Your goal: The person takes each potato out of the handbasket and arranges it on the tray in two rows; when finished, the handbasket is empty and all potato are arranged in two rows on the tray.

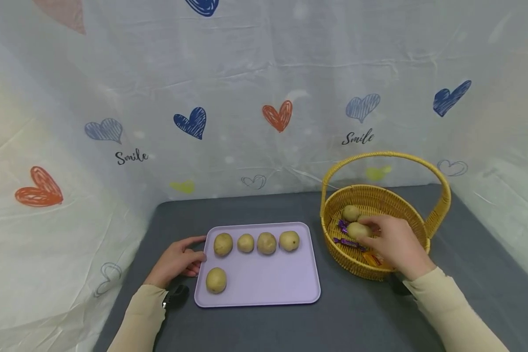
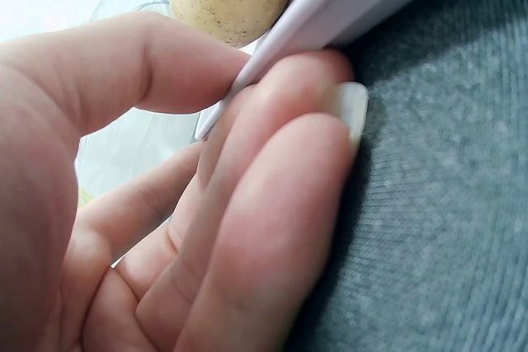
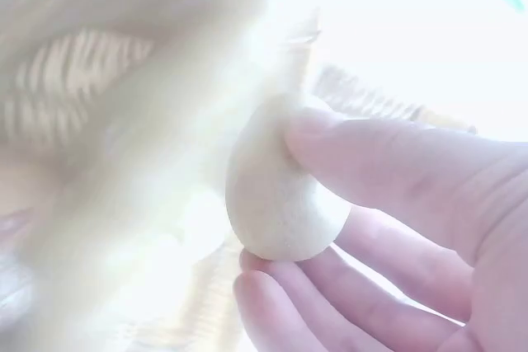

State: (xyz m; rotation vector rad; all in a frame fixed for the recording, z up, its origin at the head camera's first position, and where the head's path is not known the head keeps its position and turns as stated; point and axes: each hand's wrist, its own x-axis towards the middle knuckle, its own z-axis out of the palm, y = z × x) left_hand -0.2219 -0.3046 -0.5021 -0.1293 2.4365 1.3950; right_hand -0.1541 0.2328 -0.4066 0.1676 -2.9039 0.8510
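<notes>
Right hand (image 1: 393, 242) is inside the wicker basket (image 1: 437, 205), thumb and fingers pinching a potato (image 1: 358, 230) (the overexposed right wrist view confirms the grip). A second potato (image 1: 350, 212) lies just behind it in the basket, with purple-wrapped candies (image 1: 349, 242) and an orange wrapper on the basket floor. Left hand (image 1: 176, 261) rests on the grey counter (image 1: 356, 313), fingers lightly curled, thumb above and fingertips (image 2: 280, 121) below the left rim of the lilac tray (image 1: 264, 288). The tray holds five potatoes: four in a back row (image 1: 256, 242), one (image 1: 216, 280) front left.
</notes>
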